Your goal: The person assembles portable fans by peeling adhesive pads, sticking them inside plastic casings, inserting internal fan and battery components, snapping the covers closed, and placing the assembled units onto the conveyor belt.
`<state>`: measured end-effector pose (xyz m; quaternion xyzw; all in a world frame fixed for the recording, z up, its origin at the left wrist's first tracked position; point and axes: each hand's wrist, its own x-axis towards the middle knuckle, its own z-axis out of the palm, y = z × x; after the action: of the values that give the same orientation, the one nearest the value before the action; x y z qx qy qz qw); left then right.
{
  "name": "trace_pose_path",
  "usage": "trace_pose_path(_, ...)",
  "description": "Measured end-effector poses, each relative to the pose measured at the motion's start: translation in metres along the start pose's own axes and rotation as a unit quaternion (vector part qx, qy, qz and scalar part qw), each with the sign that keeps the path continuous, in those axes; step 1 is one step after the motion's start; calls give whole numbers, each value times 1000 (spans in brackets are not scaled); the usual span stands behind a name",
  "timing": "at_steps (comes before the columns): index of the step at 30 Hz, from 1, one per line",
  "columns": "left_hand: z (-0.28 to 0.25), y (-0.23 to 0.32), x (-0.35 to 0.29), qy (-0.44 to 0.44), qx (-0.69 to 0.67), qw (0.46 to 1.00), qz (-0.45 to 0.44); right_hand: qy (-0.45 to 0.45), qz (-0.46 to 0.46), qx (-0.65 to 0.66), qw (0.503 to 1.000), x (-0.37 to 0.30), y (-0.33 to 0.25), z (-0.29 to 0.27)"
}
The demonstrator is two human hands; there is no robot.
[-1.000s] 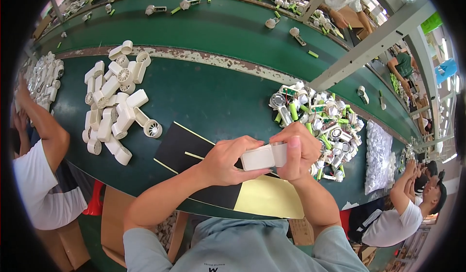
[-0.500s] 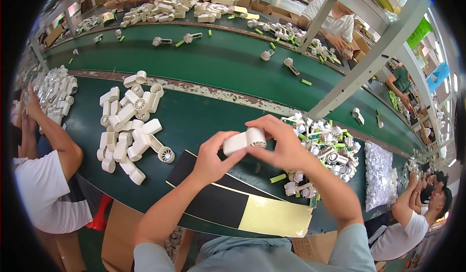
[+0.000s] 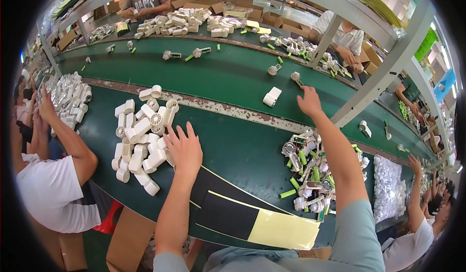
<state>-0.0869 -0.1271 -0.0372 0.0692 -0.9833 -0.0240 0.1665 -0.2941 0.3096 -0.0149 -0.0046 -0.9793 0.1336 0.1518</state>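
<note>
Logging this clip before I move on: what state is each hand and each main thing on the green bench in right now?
left hand: open, fingers spread, resting at the edge of the white pile, holding nothing
right hand: open, stretched out over the belt, empty
white part: lying alone on the belt, just left of the right hand, not touched
pile of white casings: loose heap, unsorted
pile of small parts with green cylinders: jumbled heap
black and yellow mat: flat at the bench edge

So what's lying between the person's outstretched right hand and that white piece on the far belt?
Nothing: in the head view only bare green belt separates the right hand from the white piece.
</note>
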Motion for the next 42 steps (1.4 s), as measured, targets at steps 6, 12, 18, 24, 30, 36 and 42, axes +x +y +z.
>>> trace_pose_path(6, -23, 23, 13, 74, -66, 995, 29, 17, 1, -101, 995, 32, 97, 19)
trace_pose_path(12, -14, 3, 0, 9, 15, 999, -27, -170, -34, -47, 984, 5, -10, -14)
trace_pose_path(18, -17, 9, 4, -6, -156, 985, 79, -194, -19, 163, 967, -5, -47, -47)
trace_pose_path(24, -34, 7, 5, 17, -167, 972, 167, -252, -147, -4, 957, -17, 14, -19)
trace_pose_path(30, -33, 0, -1, -42, -165, 973, 157, -163, -166, -26, 972, -38, -13, -69)
trace_pose_path(36, -49, 22, 4, 35, -250, 959, 132, 25, -168, 139, 976, -123, -84, -171)
trace_pose_path(42, -48, 56, -18, -223, -724, 606, 244, -10, -107, 491, 864, -218, -98, -200)
